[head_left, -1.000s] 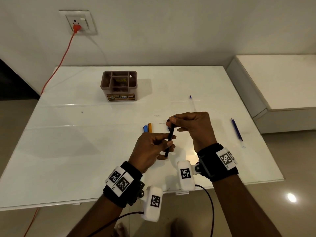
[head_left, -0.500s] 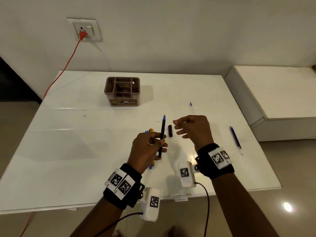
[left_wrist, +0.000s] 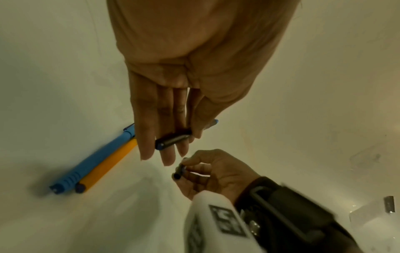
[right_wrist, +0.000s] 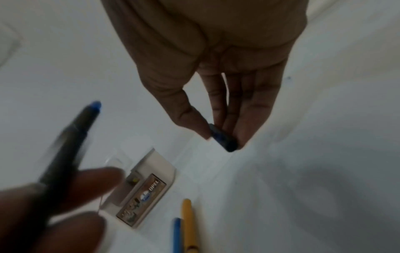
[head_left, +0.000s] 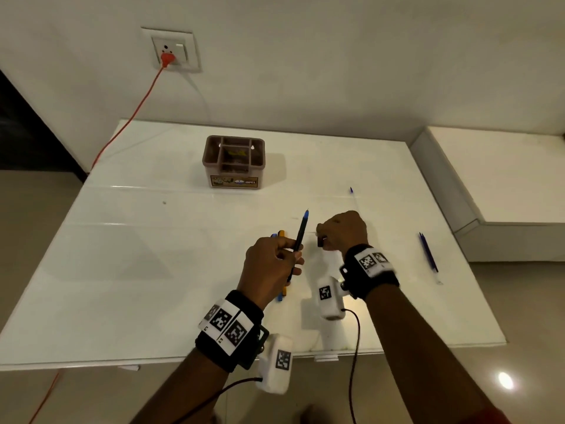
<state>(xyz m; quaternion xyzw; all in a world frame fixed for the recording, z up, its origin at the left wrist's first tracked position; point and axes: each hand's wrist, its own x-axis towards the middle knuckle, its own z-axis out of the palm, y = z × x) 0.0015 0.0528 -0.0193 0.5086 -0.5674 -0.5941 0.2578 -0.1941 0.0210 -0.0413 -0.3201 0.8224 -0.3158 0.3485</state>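
My left hand (head_left: 284,255) grips a black pen (head_left: 298,240) by its middle, the bare blue tip pointing up and away. The same pen (left_wrist: 173,139) lies across the left fingers in the left wrist view. My right hand (head_left: 331,237) hovers just right of it and pinches the small black cap (head_left: 320,241) between thumb and fingers. The cap (right_wrist: 223,138) shows dark and blurred at the right fingertips. Under the left hand, a blue pen (left_wrist: 95,157) and an orange pen (left_wrist: 108,162) lie side by side on the white table (head_left: 153,270).
A brown compartment organizer (head_left: 234,162) stands at the back middle of the table. Two blue pens (head_left: 428,252) lie near the right edge, and a small blue piece (head_left: 351,189) lies further back. An orange cable (head_left: 128,117) runs from the wall socket. A white ledge (head_left: 504,172) adjoins the table's right side.
The cap has come off the pen. Half a second ago the right hand was open with the cap beside it; now it pinches the cap. The left hand keeps the pen.
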